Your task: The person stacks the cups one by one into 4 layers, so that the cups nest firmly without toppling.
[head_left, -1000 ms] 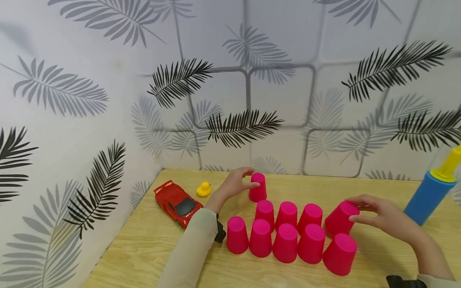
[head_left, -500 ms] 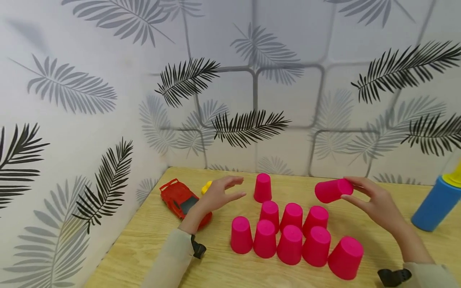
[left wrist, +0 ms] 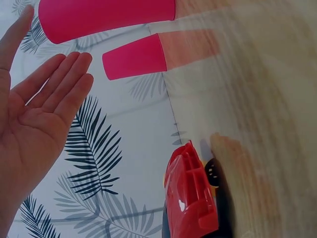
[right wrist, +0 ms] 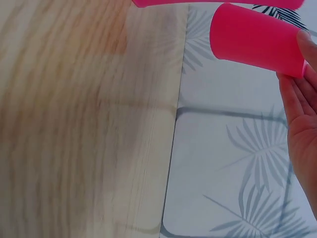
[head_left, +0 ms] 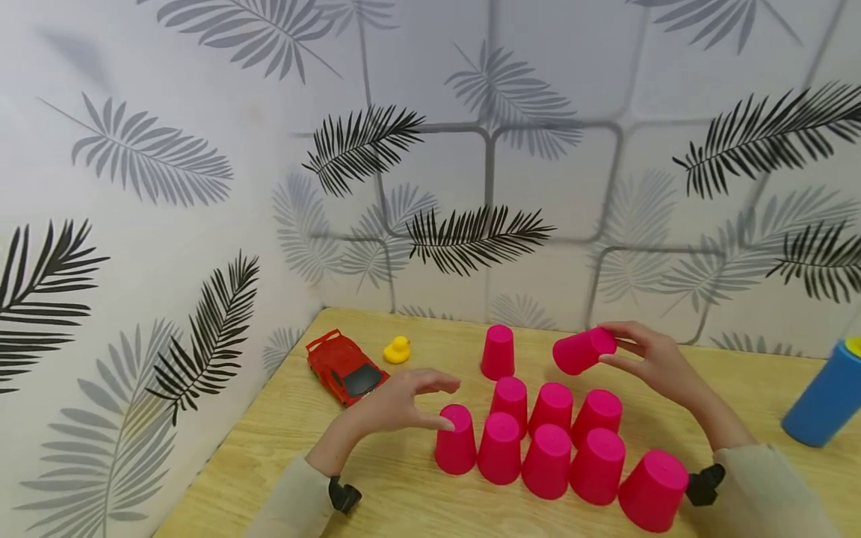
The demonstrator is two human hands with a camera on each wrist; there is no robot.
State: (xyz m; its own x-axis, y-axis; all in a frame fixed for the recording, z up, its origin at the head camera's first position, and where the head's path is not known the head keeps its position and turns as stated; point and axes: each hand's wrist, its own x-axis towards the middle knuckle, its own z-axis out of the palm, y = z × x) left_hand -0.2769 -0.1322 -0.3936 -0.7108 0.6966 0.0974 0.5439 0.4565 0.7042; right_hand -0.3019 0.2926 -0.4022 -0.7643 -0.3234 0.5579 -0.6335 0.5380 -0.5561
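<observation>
My right hand (head_left: pixel 649 357) pinches a pink cup (head_left: pixel 584 350) by its base end; the cup is tilted sideways and raised above the table. In the right wrist view that cup (right wrist: pixel 257 39) lies between thumb and fingers. My left hand (head_left: pixel 397 402) has its fingers extended beside the leftmost front pink cup (head_left: pixel 455 441), thumb close to it; whether they touch I cannot tell. The left wrist view shows the left palm (left wrist: pixel 39 114) with nothing in it. Several upside-down pink cups stand in a front row and a shorter second row (head_left: pixel 551 407). One upside-down cup (head_left: pixel 498 351) stands alone farther back.
A red toy car (head_left: pixel 344 368) and a yellow rubber duck (head_left: pixel 397 350) sit at the table's back left. A blue cylinder (head_left: pixel 824 396) with a yellow top stands at the right. Patterned walls border the wooden table (head_left: pixel 269 448) behind and on the left.
My right hand has lifted a cup from the second row's right end, tipped it and carried it left and back. My left hand has left the lone back cup and come toward the front row.
</observation>
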